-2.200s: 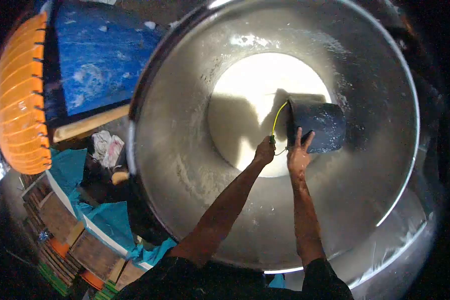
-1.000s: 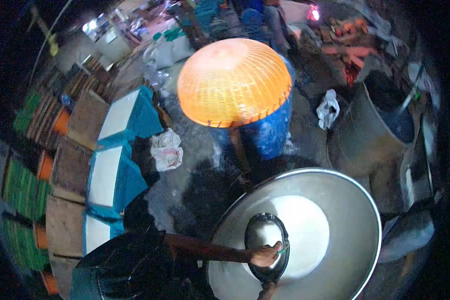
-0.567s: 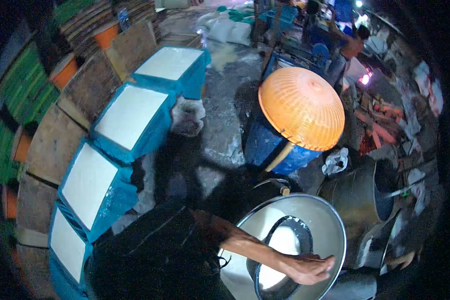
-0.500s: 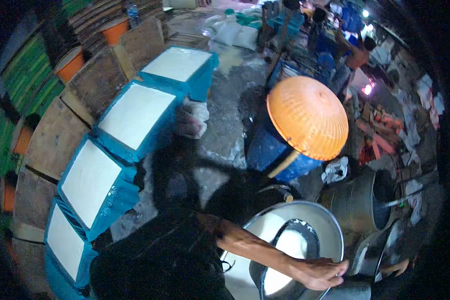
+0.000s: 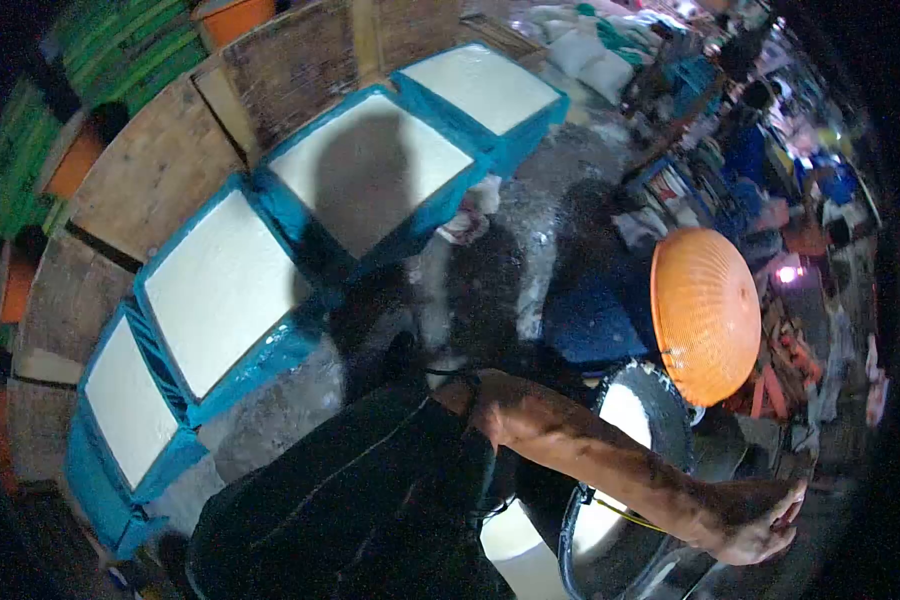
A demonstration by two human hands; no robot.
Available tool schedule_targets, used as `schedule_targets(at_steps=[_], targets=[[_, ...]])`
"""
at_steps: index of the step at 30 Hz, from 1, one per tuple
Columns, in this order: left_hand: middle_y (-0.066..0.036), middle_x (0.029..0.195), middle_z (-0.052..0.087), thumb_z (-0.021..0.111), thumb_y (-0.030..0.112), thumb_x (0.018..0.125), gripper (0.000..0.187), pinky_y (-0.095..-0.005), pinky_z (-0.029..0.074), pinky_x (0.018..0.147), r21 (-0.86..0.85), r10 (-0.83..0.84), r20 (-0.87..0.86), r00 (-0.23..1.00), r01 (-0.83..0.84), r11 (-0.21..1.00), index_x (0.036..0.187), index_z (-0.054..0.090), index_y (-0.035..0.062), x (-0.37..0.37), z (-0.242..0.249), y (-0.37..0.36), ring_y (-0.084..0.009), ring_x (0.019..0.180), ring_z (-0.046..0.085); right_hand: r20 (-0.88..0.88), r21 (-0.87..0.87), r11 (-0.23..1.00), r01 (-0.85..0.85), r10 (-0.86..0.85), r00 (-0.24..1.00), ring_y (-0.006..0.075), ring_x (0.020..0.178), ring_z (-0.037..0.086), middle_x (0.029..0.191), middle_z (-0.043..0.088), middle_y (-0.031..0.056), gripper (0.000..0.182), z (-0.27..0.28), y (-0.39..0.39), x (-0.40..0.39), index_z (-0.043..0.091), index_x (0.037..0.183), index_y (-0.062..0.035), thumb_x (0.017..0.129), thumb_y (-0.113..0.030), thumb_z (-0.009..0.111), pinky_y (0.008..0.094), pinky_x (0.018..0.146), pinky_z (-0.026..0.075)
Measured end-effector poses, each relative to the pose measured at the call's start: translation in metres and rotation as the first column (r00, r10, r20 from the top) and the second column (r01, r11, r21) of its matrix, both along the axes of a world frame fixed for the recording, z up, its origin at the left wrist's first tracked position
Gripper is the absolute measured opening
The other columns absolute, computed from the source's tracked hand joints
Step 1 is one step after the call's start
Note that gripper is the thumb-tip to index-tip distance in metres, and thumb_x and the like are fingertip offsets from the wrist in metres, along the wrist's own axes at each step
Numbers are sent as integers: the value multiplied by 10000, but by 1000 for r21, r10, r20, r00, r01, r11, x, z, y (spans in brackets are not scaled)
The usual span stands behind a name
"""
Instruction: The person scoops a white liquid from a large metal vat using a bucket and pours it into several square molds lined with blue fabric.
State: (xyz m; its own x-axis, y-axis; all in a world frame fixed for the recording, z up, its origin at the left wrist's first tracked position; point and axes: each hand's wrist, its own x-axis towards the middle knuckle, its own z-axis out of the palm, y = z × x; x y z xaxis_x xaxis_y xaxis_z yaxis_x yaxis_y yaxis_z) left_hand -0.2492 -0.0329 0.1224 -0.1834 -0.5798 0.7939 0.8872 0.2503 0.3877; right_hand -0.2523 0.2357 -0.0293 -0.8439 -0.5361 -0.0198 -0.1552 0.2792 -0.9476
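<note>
My left hand [image 5: 760, 522] is at the lower right with its fingers curled; whatever they close on is hidden. Its bare forearm crosses over a dark bucket [image 5: 682, 420] holding white liquid [image 5: 626, 412]. A thin yellow strand shows at the bucket beneath the forearm. At the bottom, left of the bucket, more white liquid [image 5: 518, 535] shows in a larger vessel mostly hidden by my dark sleeve. My right hand is out of view.
Several teal-lined trays [image 5: 305, 335] filled with white material curve along the left, backed by wooden boards [image 5: 170, 190]. An orange basket [image 5: 710, 315] sits upside down by a blue drum [image 5: 590, 320]. Orange bins [image 5: 75, 165], sacks [image 5: 605, 75] and a person [image 5: 805, 235] are farther off.
My view has swung, shifting the trays and basket. The bucket, formerly inside the large metal basin, now appears farther up and right of it. My left hand has moved right.
</note>
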Motion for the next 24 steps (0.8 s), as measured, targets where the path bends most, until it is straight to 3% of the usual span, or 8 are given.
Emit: schedule_targets(at_steps=[4, 5, 9, 16, 17, 20, 23, 24], targets=[[-127, 947, 504, 548, 132, 937, 323, -372, 443, 718, -163, 135, 489, 862, -62, 985, 1171, 361, 12, 115, -11, -82, -270, 828, 542, 64, -39, 999, 2, 0, 998, 283, 839, 589, 1015, 612, 196, 445, -20, -72, 10, 523, 1257, 59, 853, -110, 601, 378, 745, 517], [-133, 740, 499, 585, 207, 912, 247, -451, 443, 597, -21, 441, 257, 860, -452, 892, 1011, 414, 58, 111, -18, -88, -349, 648, 532, 139, -35, 999, -42, 46, 989, 292, 890, 589, 1055, 609, 196, 469, -33, -105, 8, 513, 1277, 47, 837, -84, 611, 382, 784, 510], [-184, 738, 563, 552, 184, 936, 242, -492, 443, 564, -83, 374, 438, 817, -378, 922, 1052, 394, 42, 173, -57, -157, -402, 638, 593, 425, -144, 979, -142, 191, 885, 329, 1095, 588, 1213, 599, 194, 607, -86, -212, 26, 471, 1355, -2, 777, 21, 651, 399, 939, 483], [-219, 702, 601, 552, 202, 954, 244, -496, 445, 544, -13, 442, 676, 590, -590, 808, 1068, 418, 32, 284, -77, -252, -422, 609, 621, 41, -168, 896, -412, 424, 905, 178, 871, 614, 1010, 677, 78, 385, -113, -372, 59, 615, 1194, 36, 811, 27, 643, 315, 768, 522], [-217, 745, 603, 555, 202, 953, 236, -482, 451, 561, 63, 349, 737, 579, -573, 817, 1059, 436, 28, 288, -80, -270, -407, 615, 615, -218, 10, 811, -585, 572, 791, 172, 841, 610, 1004, 675, 65, 379, -139, -402, 16, 615, 1186, 39, 808, 32, 640, 311, 749, 518], [-210, 811, 591, 600, 178, 918, 234, -447, 467, 652, 126, 400, 751, 526, -708, 695, 1031, 470, 21, 294, -45, -320, -367, 711, 614, -194, -92, 674, -733, 710, 677, 152, 816, 594, 991, 670, 61, 349, -98, -497, 1, 650, 1124, 42, 777, 63, 627, 289, 745, 499], [-228, 824, 586, 639, 163, 877, 258, -467, 464, 699, 94, 498, 738, 455, -801, 591, 1015, 479, 15, 367, -34, -306, -398, 748, 604, -185, -11, 751, -660, 647, 740, 150, 795, 585, 982, 661, 56, 373, -78, -498, 56, 654, 1152, 30, 803, 89, 536, 269, 692, 490], [-230, 824, 587, 637, 161, 875, 272, -478, 460, 692, 102, 521, 732, 439, -826, 554, 1031, 466, 18, 394, -42, -292, -414, 738, 602, -60, 0, 722, -692, 690, 721, 219, 973, 565, 1109, 631, 117, 378, -73, -491, 72, 583, 1209, 36, 836, -27, 591, 336, 848, 466]])
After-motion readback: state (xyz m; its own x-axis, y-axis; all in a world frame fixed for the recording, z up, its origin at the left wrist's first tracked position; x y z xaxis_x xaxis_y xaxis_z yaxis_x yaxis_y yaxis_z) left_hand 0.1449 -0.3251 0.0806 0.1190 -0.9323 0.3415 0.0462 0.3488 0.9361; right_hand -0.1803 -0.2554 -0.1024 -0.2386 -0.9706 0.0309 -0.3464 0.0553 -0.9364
